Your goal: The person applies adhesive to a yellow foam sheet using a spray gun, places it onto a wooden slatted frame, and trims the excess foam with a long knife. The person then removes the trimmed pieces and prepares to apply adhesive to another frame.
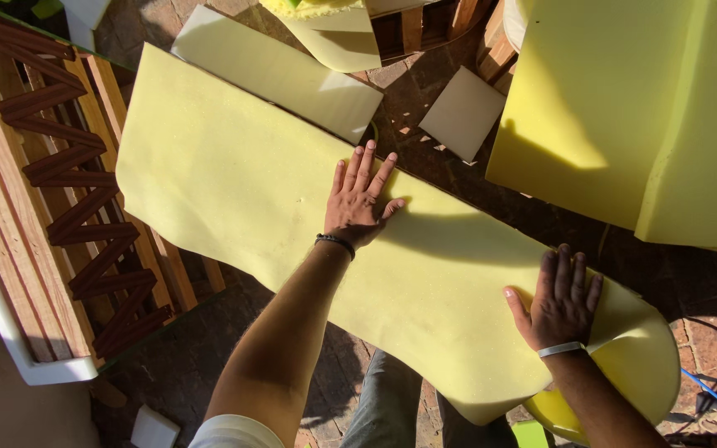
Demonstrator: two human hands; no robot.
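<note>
A large pale yellow foam sheet [234, 191] stretches from upper left to lower right in front of me. My left hand [358, 203] lies flat on its upper edge near the middle, fingers spread, a dark bracelet on the wrist. My right hand [559, 300] presses flat on the sheet's lower right end, where the foam curls over; a light band circles that wrist. Neither hand holds anything.
A wooden furniture frame with zigzag springs [60, 191] lies at the left under the sheet's end. Smaller foam pieces [280, 70] and a square pad [462, 112] lie beyond. A thick yellow foam block [624, 108] stands at the right. A blue cable [715, 394] crosses the brick floor.
</note>
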